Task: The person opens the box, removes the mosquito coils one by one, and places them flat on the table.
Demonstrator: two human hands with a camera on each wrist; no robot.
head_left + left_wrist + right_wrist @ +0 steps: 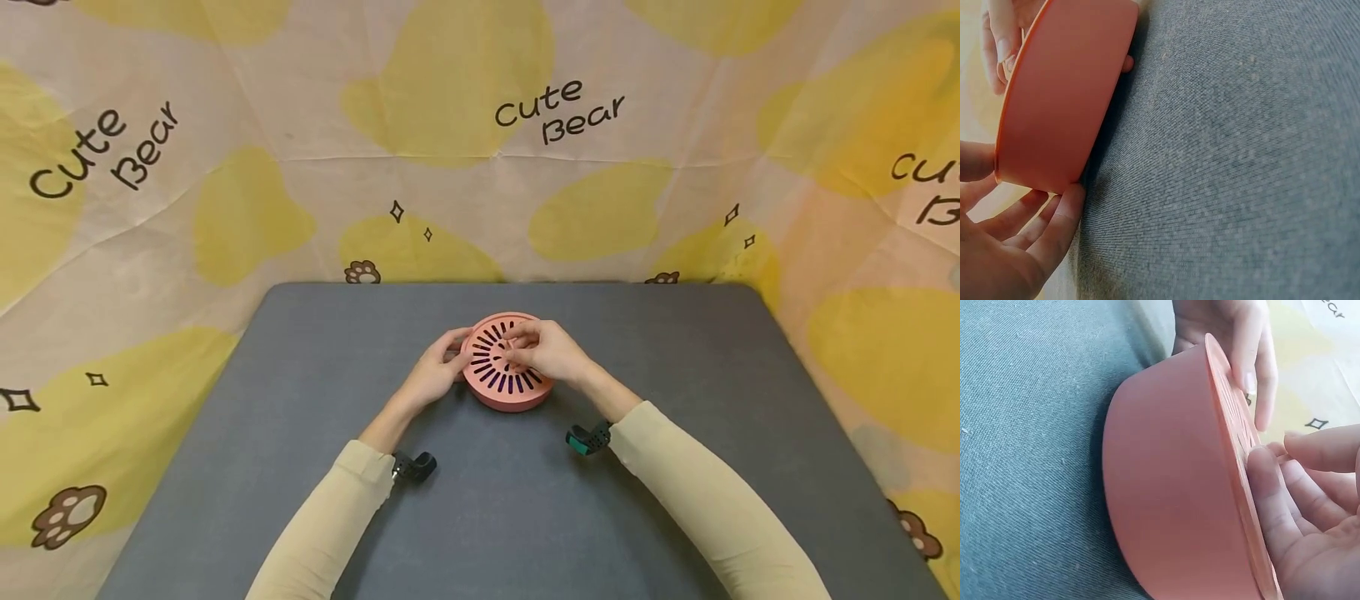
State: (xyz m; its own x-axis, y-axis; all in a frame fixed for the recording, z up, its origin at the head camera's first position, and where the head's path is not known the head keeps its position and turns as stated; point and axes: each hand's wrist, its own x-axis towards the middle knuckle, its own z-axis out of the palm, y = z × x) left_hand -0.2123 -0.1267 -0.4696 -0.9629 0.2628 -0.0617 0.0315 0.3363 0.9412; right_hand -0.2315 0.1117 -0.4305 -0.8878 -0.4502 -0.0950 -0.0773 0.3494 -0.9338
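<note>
A round pink box [507, 402] with a slotted lid [483, 367] stands on the grey table. My left hand [435, 367] grips its left side, thumb at the rim and fingers along the wall, as the left wrist view shows with the hand [1010, 244] at the box wall [1063, 100]. Over the middle of the lid, my right hand [551, 352] pinches a small part with thumb and fingers. In the right wrist view that hand [1316, 506] is at the lid face beside the pink wall [1166, 481]; the pinched part is mostly hidden.
The grey table [480, 517] extends around the box. Behind it and at both sides hangs a cloth [450, 83] with yellow patches, paw prints and lettering. Dark straps with small devices [588, 438] are on both wrists, below the cream sleeves [697, 483].
</note>
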